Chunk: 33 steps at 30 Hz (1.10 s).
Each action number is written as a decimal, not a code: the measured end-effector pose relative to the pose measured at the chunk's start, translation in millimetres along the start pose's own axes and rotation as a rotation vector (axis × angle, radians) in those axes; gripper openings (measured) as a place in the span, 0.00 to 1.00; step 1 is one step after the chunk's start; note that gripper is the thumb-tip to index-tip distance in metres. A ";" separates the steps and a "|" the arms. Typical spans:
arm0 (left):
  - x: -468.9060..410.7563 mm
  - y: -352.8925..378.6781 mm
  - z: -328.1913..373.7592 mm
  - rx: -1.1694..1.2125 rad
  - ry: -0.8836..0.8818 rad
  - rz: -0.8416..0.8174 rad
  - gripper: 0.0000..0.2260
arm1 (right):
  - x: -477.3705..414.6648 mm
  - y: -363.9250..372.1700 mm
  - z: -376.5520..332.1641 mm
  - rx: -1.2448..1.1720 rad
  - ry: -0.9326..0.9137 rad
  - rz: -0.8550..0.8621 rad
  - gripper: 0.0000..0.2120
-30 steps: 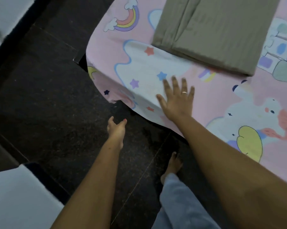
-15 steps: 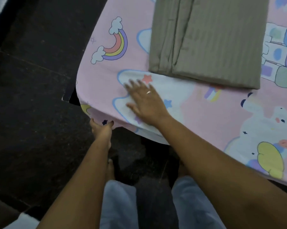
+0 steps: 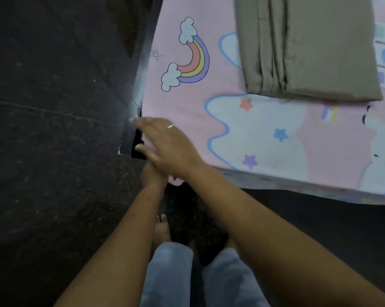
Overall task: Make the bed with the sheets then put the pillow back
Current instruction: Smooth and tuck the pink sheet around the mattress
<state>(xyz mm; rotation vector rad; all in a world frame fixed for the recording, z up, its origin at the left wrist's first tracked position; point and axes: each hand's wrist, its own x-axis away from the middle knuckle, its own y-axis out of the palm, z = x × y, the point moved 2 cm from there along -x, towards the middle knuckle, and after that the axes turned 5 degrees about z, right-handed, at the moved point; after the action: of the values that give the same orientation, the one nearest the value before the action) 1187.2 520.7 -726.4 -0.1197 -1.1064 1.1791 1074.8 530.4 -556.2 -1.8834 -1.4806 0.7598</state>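
Trousers: grey-blue trouser legs [image 3: 169, 273] fill the view at 6 o'clock, and one bare foot [image 3: 162, 229] stands just above them on the dark floor [image 3: 43, 151].
Left hand: the left hand [image 3: 152, 175] reaches to the near corner of the bed, at 6 o'clock from the right hand and partly under it. Its fingers are hidden, so I cannot tell if they are apart or grip the cloth.
Right hand: the right hand [image 3: 167, 145] lies palm down over the bed corner. Its fingers [image 3: 151, 124] are straight, a little apart, and point to 10 o'clock. They are blurred and clamp on nothing. One finger wears a ring [image 3: 171, 126].
Bed frame: a dark corner [image 3: 127, 142] shows just beside the fingertips, at 9 o'clock from the right hand.
Pink sheet: the pink sheet [image 3: 264, 134] covers the mattress flat, printed with clouds and stars. A rainbow [image 3: 193, 63] is at 12 o'clock from the right hand. The near edge hangs over the bed side at 4 o'clock of the view.
Folded sheet: a grey-green folded sheet [image 3: 308, 47] lies on the pink sheet at 1 o'clock of the view, well apart from both hands.
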 end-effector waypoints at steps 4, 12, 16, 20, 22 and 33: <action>61.7 -32.3 59.2 -0.030 -0.009 -0.134 0.08 | 8.8 -55.6 91.2 0.134 0.295 0.208 0.24; 49.1 -47.9 39.2 -0.746 0.141 -0.080 0.21 | 21.1 -88.0 153.5 0.481 0.318 0.078 0.32; 62.6 -61.0 29.2 -0.845 0.160 -0.041 0.22 | 40.7 -44.3 99.0 0.487 0.230 -0.027 0.32; 58.1 -53.0 39.6 -0.805 0.107 -0.043 0.22 | 69.0 -14.1 60.7 0.489 0.003 -0.074 0.34; 53.3 -45.4 44.9 -0.761 0.061 -0.029 0.22 | 87.9 -1.3 47.5 0.464 -0.087 -0.070 0.33; 14.4 1.8 46.0 0.087 -0.395 -0.192 0.11 | 162.9 67.9 93.8 -0.052 0.446 0.018 0.20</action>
<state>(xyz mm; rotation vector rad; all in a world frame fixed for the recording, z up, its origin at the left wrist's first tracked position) 1151.4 512.1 -695.3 0.2926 -1.3742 1.1006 1079.8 688.2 -678.7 -1.9474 -1.2086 0.2801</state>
